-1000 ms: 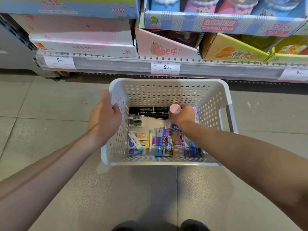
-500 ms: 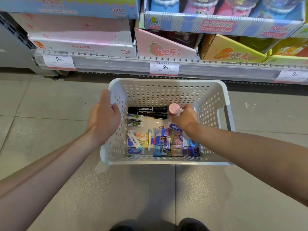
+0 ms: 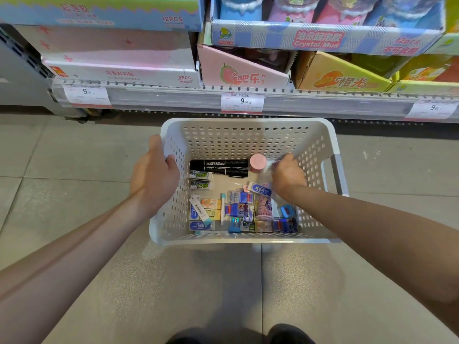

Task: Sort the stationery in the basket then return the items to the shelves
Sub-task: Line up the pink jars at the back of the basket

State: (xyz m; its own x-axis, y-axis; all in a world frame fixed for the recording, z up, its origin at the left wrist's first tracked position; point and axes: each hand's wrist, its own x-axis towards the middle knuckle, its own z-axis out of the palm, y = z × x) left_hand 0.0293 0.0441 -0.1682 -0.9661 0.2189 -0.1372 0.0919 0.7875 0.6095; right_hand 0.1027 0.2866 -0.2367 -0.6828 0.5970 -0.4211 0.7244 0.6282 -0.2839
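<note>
Since a second ago our right hand [image 3: 288, 176] shifts right off the pink-capped tube [image 3: 258, 162] | fingers curled, grasp unclear | left hand [image 3: 154, 175] grips basket [image 3: 248, 125] rim | black markers [image 3: 219, 167] lie left-right, nearer our right hand

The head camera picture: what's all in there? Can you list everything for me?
basket: one, white, perforated, on the floor before the shelf
markers: two, black, side by side at the basket's far end
pink-capped container: one, beside the markers
small packets: many, mixed colours, near end of the basket
display boxes: several, pink, blue, orange, on the shelf
price tags: three, white, on the shelf edge
floor: grey tiles
left hand: grips the basket's left rim
right hand: inside the basket, by the pink-capped container; grip unclear
</note>
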